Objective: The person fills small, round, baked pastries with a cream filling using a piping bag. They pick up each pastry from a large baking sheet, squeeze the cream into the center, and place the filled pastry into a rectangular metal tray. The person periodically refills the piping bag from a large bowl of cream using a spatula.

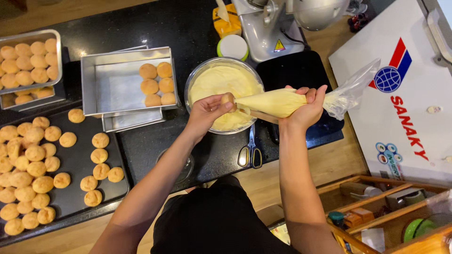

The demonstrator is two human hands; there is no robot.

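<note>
Black counter below both hands: left hand pinches a small puff on the tip; right hand squeezes the piping bag. Better to press gently, above the cream bowl.

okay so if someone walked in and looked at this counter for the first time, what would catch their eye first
Most likely the piping bag full of pale yellow cream at the centre: the right hand squeezes it while the left hand holds a small puff to its tip, above a steel bowl of cream. Next, the dark baking tray at left, crowded with golden puffs, and the square metal pan holding six more.
</note>
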